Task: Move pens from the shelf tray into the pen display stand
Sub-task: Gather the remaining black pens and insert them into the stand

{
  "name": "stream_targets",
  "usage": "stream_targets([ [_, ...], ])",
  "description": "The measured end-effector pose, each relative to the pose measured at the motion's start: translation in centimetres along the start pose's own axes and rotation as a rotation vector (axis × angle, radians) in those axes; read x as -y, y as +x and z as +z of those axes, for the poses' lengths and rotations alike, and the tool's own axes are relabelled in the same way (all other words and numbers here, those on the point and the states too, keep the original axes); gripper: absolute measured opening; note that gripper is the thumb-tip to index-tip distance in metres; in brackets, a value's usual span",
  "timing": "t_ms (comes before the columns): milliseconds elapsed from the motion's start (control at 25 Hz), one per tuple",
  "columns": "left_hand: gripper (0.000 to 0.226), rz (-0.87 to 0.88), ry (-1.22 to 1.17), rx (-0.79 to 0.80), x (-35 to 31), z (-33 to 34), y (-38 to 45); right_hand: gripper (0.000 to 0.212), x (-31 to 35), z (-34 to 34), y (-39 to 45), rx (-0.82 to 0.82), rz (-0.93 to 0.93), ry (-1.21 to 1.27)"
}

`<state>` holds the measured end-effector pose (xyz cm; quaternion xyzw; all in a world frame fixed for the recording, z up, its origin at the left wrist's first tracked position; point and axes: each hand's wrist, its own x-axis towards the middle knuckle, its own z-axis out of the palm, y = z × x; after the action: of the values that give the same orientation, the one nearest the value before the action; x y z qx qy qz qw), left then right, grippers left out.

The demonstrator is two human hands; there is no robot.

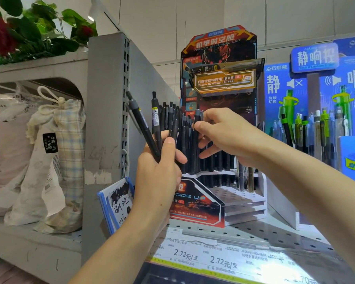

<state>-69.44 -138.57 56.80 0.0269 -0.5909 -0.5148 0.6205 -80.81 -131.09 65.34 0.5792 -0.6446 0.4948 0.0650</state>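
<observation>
Left hand (160,171) fingers grip pens (150,128), clickers up; right hand (228,136) pinches upright pen (196,140).

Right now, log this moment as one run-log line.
left hand: holds bunch of black pens | right hand: pinches one pen upright over display stand | stand: holes free in front

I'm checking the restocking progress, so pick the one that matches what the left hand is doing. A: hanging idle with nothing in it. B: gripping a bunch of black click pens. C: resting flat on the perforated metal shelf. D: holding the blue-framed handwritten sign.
B: the left hand has its fingers curled round a bunch of black click pens fanning upward, raised beside the red and black cardboard pen display stand.
</observation>
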Motion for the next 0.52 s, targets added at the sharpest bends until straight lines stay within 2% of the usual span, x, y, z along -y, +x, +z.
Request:
stream_targets([
  [120, 0.017, 0.018, 0.018, 0.010, 0.00, -0.04, -0.09, 0.019, -0.15, 0.08, -0.19, 0.018, -0.014, -0.005],
  [240, 0.014, 0.015, 0.014, 0.002, 0.05, -0.09, -0.02, 0.008, -0.54, 0.29, -0.34, 0.031, -0.011, 0.013],
  [400, 0.028, -0.029, 0.027, -0.004, 0.29, -0.15, 0.07, 0.012, -0.66, 0.07, -0.44, 0.012, 0.001, -0.025],
  [520, 0.026, -0.051, 0.029, -0.012, 0.28, -0.18, -0.04, 0.015, -0.32, -0.29, -0.39, 0.042, 0.006, -0.046],
])
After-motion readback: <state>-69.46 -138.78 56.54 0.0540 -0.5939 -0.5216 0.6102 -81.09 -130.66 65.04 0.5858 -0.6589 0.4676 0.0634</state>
